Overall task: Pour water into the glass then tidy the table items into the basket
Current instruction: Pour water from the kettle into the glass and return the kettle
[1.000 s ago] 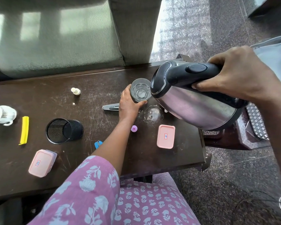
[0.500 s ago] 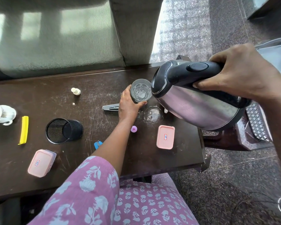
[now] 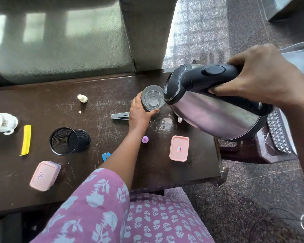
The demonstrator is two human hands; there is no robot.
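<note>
My left hand grips a clear glass standing on the dark wooden table. In my right hand is the black handle of a steel kettle, tilted with its spout over the glass rim; water is in the glass. A black mesh basket lies on its side at the left. Loose items lie around: two pink lidded boxes, a yellow clip, a grey clip, a blue clip, a purple cap and a small white bottle.
A white ceramic figure stands at the table's left edge. A wet ring marks the table beside the glass. A grey sofa is behind the table. A dark plastic stool stands to the right on the stone floor.
The kettle has tipped slightly further over the glass and water now ripples in it. My left hand has kept its hold on the glass.
</note>
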